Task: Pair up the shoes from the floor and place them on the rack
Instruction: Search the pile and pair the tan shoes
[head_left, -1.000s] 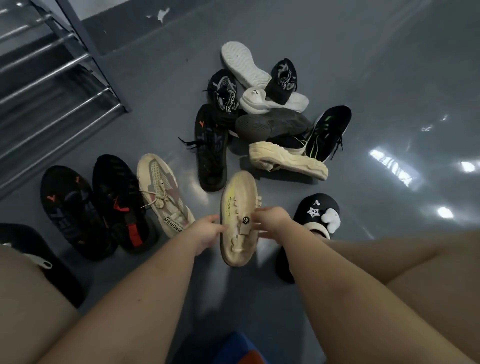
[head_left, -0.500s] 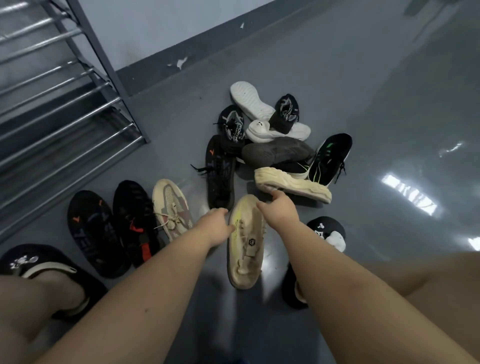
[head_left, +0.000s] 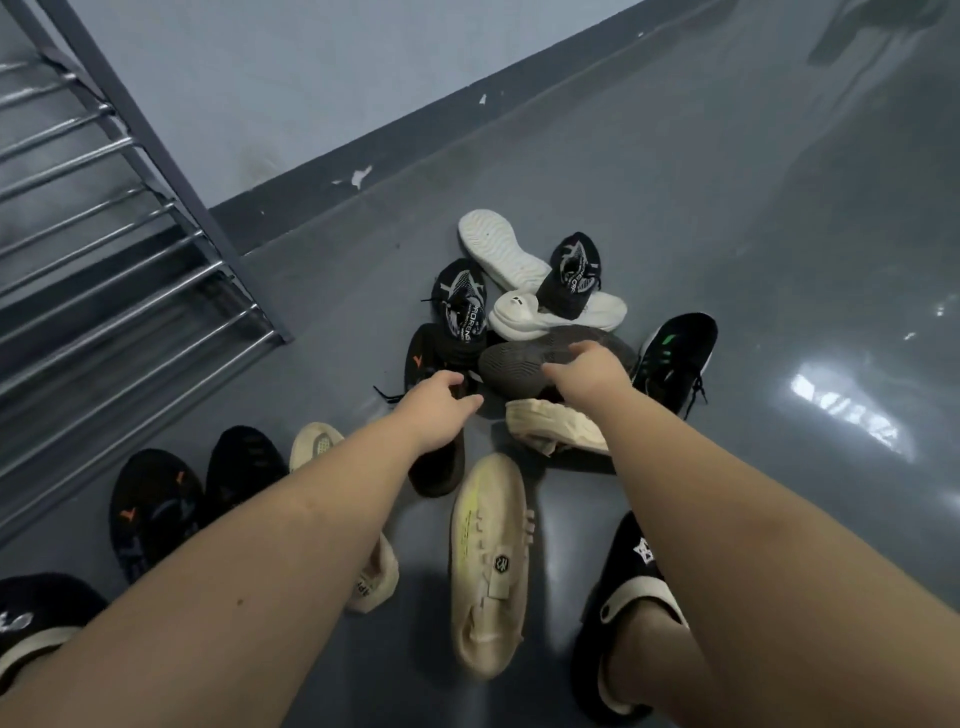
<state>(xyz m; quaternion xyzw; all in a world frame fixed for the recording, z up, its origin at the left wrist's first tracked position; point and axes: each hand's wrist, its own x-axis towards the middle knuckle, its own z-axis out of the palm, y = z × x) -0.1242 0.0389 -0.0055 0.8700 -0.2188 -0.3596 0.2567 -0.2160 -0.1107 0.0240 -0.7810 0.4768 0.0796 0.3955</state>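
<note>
Shoes lie in a pile on the grey floor. My right hand (head_left: 587, 371) rests with its fingers spread on the upturned dark grey sole (head_left: 506, 364) in the middle of the pile. My left hand (head_left: 441, 408) hovers open over a black shoe with an orange mark (head_left: 420, 364), holding nothing. One cream shoe (head_left: 488, 561) lies flat on the floor between my arms. Another cream shoe (head_left: 556, 428) lies on its side just under my right wrist. The metal shoe rack (head_left: 130, 291) stands at the left.
A black-orange shoe (head_left: 150, 509), a black shoe (head_left: 244, 462) and a beige sneaker (head_left: 317, 441) lie in a row beside the rack. Farther back are white shoes (head_left: 524, 312), patterned black shoes (head_left: 462, 301) and a black-green shoe (head_left: 675, 353). My feet wear black slippers (head_left: 634, 587).
Both hands let go of the cream shoe, which now lies on the floor. They moved forward into the pile, the right one onto the dark grey sole.
</note>
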